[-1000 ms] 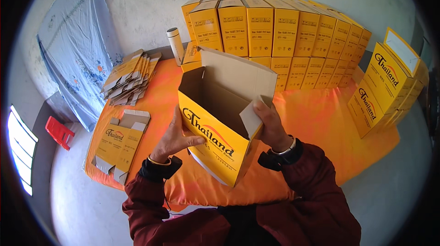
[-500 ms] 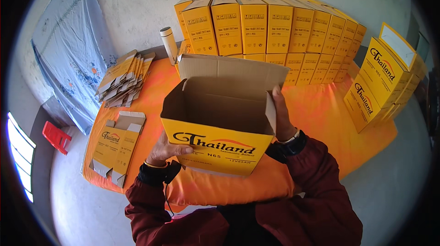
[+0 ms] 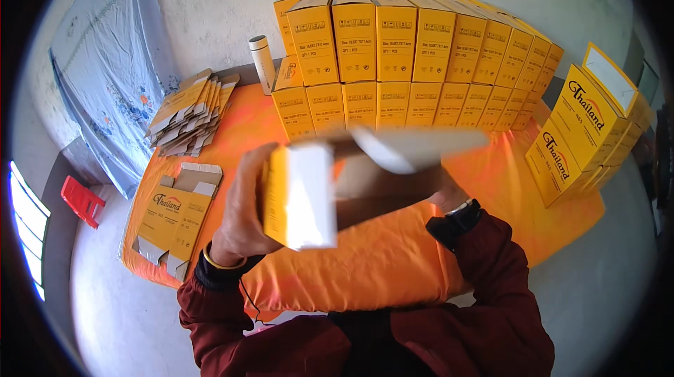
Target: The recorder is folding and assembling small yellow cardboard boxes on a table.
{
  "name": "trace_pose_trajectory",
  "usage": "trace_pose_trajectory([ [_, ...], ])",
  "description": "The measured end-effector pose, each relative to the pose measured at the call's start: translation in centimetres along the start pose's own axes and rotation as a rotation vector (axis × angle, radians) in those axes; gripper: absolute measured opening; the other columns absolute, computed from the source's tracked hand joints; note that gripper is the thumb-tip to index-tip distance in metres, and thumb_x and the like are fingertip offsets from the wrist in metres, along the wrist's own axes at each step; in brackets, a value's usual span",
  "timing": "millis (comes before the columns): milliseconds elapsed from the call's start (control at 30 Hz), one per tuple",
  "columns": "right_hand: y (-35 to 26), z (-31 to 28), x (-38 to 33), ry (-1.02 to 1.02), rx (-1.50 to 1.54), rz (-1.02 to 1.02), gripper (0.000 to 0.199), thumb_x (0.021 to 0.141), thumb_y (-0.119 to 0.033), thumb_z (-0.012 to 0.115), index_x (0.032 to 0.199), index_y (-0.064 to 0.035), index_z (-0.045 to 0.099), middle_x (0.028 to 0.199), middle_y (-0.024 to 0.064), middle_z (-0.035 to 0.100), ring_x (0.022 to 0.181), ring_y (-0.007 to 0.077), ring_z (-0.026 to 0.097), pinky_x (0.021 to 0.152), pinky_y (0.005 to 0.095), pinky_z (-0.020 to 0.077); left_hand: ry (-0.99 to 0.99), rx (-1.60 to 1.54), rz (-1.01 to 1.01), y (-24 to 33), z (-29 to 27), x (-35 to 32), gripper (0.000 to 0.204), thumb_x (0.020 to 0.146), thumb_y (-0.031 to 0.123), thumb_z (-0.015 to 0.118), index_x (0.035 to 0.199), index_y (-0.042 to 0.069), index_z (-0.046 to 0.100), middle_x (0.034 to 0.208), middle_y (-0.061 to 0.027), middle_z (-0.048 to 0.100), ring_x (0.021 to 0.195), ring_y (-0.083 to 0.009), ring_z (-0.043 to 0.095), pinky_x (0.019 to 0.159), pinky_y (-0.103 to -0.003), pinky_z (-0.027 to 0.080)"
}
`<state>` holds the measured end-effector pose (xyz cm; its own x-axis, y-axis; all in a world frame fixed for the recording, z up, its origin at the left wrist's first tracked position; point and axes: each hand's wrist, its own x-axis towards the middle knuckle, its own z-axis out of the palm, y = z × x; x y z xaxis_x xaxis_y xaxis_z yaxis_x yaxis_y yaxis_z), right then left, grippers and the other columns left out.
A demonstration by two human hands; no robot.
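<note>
Carton (image 3: 375, 193) up in the air above the orange-covered surface (image 3: 351, 279)

The carton lies tilted between the person's two hands, near the front edge of the surface and clear of everything set out there. Its left end, with a yellow panel and a white flap (image 3: 311, 201), faces the wearer, while a pale flap (image 3: 439, 142) sticks out blurred along the top toward the right. The left hand (image 3: 242, 219) is clamped on that left end, its fingers bent over the yellow side. The right hand (image 3: 449, 191) is at the far end, but its fingers are hidden behind the cardboard, so I cannot tell how firmly they close.

The step in hand appears to be turning the part-formed carton so that its loose flaps can be reached; the blur suggests movement. As I judge it, the next move calls for a steady hold on the body by one hand, leaving the other free to bend the flaps inward without creasing the walls.

On the left of the surface a flattened carton (image 3: 172, 219) lies alone, with a heap of flattened cartons (image 3: 193, 114) beyond it and a white flask (image 3: 262, 64) near the wall. Standing cartons (image 3: 434, 47) form two tiers across the back. At the right stands another group of yellow cartons (image 3: 572, 135), one with a raised flap showing its white inside (image 3: 609, 82).
</note>
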<state>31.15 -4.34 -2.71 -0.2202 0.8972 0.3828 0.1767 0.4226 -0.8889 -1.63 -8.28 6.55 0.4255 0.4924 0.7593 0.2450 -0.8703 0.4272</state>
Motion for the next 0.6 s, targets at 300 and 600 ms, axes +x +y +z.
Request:
trace_pose_trajectory([
  [300, -3.4, 0.8, -0.4, 0.010, 0.934, 0.300, 0.053, 0.095, -0.036, 0.045, 0.136, -0.0021, 0.041, 0.123, 0.0145, 0.057, 0.106, 0.0226, 0.058, 0.088, 0.0352, 0.0491, -0.152, 0.482, 0.473, -1.1, 1.5, -0.6, 0.059, 0.068, 0.013, 0.077, 0.118, 0.013, 0.048, 0.117, -0.0113, 0.055, 0.108, -0.0310, 0.053, 0.101, -0.056, 0.032],
  [600, -3.7, -2.6, -1.0, -0.350, 0.881, 0.197, 0.067, 0.081, -0.029, 0.066, 0.136, -0.0011, 0.041, 0.126, 0.0097, 0.056, 0.111, 0.0190, 0.056, 0.090, 0.0314, 0.0478, 0.058, 0.704, 0.454, -4.6, 0.7, -1.6, 0.056, 0.075, 0.012, 0.072, 0.125, 0.021, 0.048, 0.130, -0.0160, 0.045, 0.117, -0.0318, 0.049, 0.100, -0.055, 0.036],
])
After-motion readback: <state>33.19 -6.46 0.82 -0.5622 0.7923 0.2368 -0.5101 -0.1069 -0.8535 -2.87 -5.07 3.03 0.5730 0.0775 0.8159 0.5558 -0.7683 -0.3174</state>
